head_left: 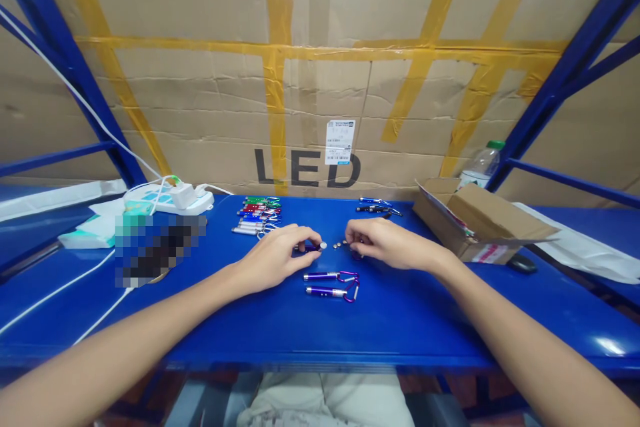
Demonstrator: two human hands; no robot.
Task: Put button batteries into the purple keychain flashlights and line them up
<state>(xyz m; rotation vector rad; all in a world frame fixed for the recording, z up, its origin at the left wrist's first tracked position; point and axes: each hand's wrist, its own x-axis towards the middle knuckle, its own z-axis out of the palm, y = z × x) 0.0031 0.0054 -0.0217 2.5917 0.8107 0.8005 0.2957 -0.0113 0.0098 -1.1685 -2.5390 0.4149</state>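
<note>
My left hand (280,255) rests on the blue table (200,320) with its fingers closed around a small purple keychain flashlight body (309,248); a round silver piece shows at its tip. My right hand (383,243) lies opposite, fingertips pinched over small silver button cells (341,243) lined up between the hands. Two purple keychain flashlights with carabiner clips (331,283) lie side by side just in front of both hands.
A pile of coloured keychain flashlights (259,213) lies behind my left hand, and a few dark ones (377,205) behind my right. An open cardboard box (475,220), a plastic bottle (481,165) and a dark mouse (521,263) stand right. A power strip (170,199) with white cables sits left.
</note>
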